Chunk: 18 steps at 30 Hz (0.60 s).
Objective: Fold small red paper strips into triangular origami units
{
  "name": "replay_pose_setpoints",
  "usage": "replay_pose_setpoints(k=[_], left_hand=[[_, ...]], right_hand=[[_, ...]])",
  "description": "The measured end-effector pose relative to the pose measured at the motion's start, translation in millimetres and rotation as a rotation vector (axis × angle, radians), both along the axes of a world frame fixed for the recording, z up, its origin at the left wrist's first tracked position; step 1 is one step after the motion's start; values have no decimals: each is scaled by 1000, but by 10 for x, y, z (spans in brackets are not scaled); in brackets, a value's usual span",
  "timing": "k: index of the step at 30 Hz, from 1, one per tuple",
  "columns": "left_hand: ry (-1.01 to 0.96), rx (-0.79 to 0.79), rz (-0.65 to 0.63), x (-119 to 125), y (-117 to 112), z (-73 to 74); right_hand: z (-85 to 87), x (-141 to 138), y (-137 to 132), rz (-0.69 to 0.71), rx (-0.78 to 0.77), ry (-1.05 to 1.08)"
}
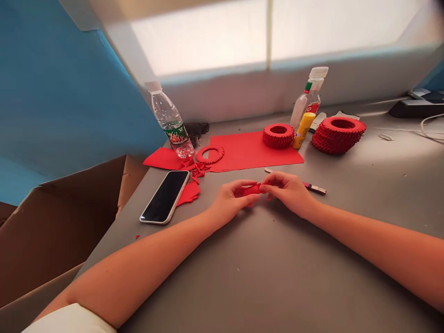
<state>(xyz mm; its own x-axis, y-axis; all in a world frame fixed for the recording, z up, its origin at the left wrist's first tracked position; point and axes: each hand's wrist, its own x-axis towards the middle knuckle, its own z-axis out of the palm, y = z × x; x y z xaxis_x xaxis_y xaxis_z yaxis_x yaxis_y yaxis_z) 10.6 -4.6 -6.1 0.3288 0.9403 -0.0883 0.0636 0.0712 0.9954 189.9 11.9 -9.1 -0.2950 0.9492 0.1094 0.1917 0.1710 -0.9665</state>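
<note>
Between my two hands is a small piece of red paper (251, 189), held just over the grey table. My left hand (233, 199) pinches its left part between thumb and fingers. At the other end, the fingertips of my right hand (288, 191) are closed on the same piece. A thin knife-like tool (315, 188) lies behind my right hand, which partly hides it. Beyond the hands a large red paper sheet (243, 150) lies flat, with a flat ring of folded red paper (210, 154) at its left and small folded red pieces (198, 171) nearby.
A phone (165, 196) lies at left, partly over red paper slips (189, 193). Behind stand a water bottle (171, 122), a red paper ring stack (278, 136), a yellow glue stick (304, 131), another bottle (314, 92) and a taller ring stack (338, 135). A cardboard box (65, 222) is beside the table.
</note>
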Motion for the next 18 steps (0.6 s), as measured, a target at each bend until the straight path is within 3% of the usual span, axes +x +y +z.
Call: replay_pose_setpoints(k=[5, 11, 18], left_hand=[[-96, -35, 42, 12, -25, -3], [-71, 58, 128, 1, -20, 17], [-17, 89, 117, -8, -17, 19]], right_hand=[[17, -40, -79, -51, 51, 15], [16, -34, -60, 27, -145, 69], [-8, -4, -47, -20, -166, 21]])
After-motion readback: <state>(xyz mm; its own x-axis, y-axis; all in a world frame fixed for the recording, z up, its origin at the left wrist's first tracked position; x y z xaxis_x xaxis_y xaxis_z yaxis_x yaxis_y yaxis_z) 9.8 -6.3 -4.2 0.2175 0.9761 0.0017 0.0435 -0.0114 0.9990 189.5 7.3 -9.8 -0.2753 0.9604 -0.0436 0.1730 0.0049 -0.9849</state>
